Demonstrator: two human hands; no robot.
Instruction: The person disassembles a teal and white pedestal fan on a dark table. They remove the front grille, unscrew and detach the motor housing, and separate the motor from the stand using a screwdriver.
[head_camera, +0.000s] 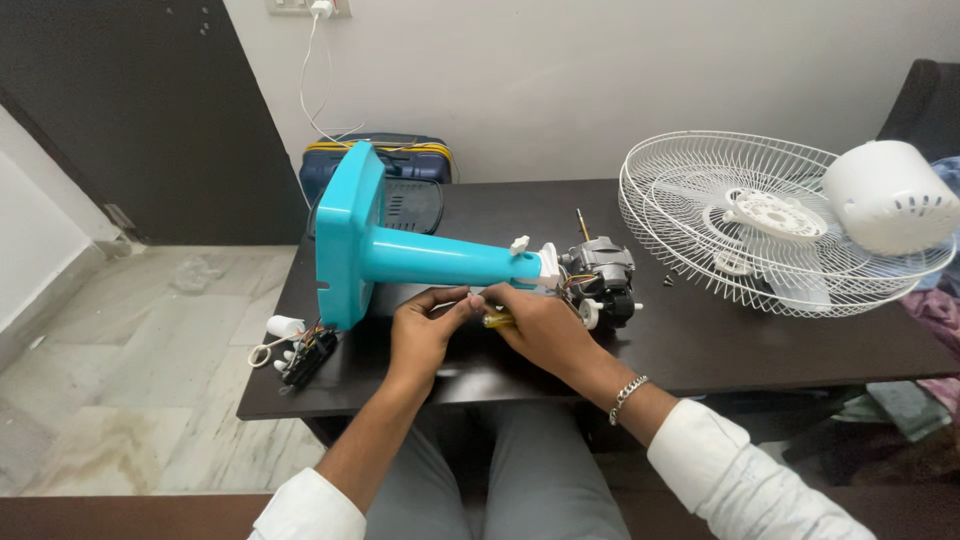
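Both hands are meeting under the teal fan stand (440, 258): the right hand (535, 325) is gripping a yellow-handled screwdriver (497, 319), the left hand (425, 330) is pinching a thin white wire (452, 302).

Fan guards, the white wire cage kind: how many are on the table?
1: a white wire fan guard lies flat at the table's right end, under the white motor cover. A second could be hidden beneath.

Dark table (700, 345) carries everything. Teal fan stand (400, 250) lies on side just above hands, motor (603, 280) right of them. White grille (760, 225) far right; switch block (308, 357) with capacitor (285, 326) left; screws (668, 280) near motor.
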